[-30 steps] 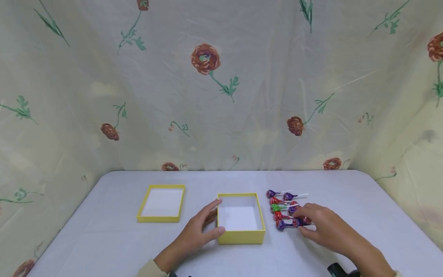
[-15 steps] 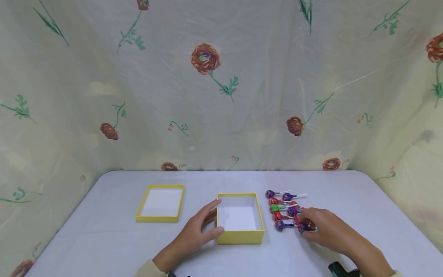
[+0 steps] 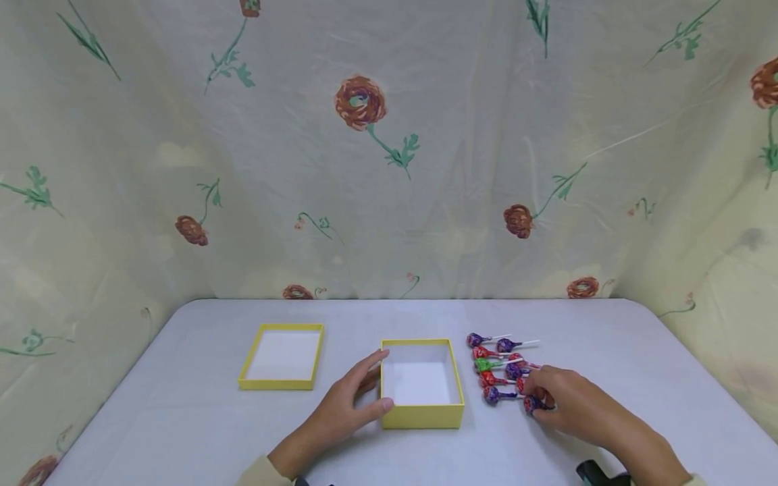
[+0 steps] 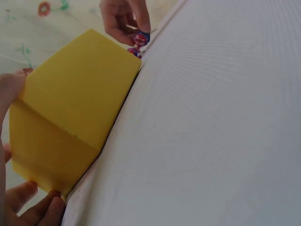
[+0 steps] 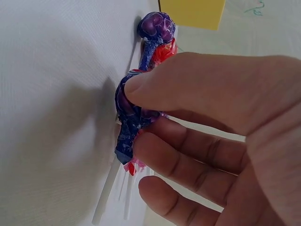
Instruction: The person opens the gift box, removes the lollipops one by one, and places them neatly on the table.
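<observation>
An open-topped yellow box (image 3: pixel 422 416) with a white inside stands mid-table. My left hand (image 3: pixel 343 405) grips its left side, thumb at the near corner and index finger at the far corner. In the left wrist view, the fingertips (image 4: pixel 28 193) press against the yellow wall. To the right of the box lie several wrapped lollipops, purple, red and one green lollipop (image 3: pixel 484 365), in loose rows. My right hand (image 3: pixel 568 398) pinches the nearest purple lollipop (image 5: pixel 126 106) between thumb and fingers. Its white stick (image 5: pixel 107 190) points back toward the wrist.
A shallow yellow-rimmed lid (image 3: pixel 282 384) lies inside up, left of the box. White cloth (image 3: pixel 200 378) covers the table. A flower-patterned curtain (image 3: pixel 425 202) hangs behind and at both sides. Near the right forearm a black object (image 3: pixel 592 472) shows at the lower edge.
My right hand has shifted slightly right and nearer, and the pinched purple lollipop has come away from the one beside it. The left hand and the box stay in place.
</observation>
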A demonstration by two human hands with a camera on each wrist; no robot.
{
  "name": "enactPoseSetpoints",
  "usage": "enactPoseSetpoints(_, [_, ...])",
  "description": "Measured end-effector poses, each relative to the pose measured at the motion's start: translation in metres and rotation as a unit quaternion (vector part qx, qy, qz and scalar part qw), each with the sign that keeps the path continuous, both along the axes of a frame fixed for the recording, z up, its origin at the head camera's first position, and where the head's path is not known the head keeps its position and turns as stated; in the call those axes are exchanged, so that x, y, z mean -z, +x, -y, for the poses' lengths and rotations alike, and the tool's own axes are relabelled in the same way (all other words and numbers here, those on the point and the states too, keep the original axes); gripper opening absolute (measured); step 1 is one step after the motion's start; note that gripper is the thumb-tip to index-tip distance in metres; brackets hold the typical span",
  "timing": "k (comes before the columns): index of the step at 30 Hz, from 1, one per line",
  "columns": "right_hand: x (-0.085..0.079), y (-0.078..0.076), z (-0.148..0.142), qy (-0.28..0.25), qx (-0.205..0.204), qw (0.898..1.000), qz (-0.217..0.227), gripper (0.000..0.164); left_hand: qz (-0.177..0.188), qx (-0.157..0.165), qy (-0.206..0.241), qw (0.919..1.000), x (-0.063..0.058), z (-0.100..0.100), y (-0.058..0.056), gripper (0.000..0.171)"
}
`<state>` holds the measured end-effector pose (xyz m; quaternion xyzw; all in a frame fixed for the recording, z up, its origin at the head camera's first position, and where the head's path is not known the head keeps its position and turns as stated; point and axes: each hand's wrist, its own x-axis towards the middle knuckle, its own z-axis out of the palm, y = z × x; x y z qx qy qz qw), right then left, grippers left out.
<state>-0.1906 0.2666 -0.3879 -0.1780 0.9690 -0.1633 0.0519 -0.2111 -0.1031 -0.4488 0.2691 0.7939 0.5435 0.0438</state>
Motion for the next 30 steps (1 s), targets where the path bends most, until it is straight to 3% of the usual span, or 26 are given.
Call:
enactPoseSetpoints(9, [0.0017, -0.0014, 0.0012, -0.003, 0.009, 1.0, 0.014, 0.023, 0.002, -0.004, -0.004, 1.0, -0.0005, -0.0003, 0.0006, 0.066])
enactPoseSetpoints(30, [0.0003, -0.0022, -0.0008, -0.014, -0.004, 1.0, -0.007, 0.022, 0.004, 0.0, -0.002, 1.0, -0.0019, 0.0004, 0.0011, 0.067])
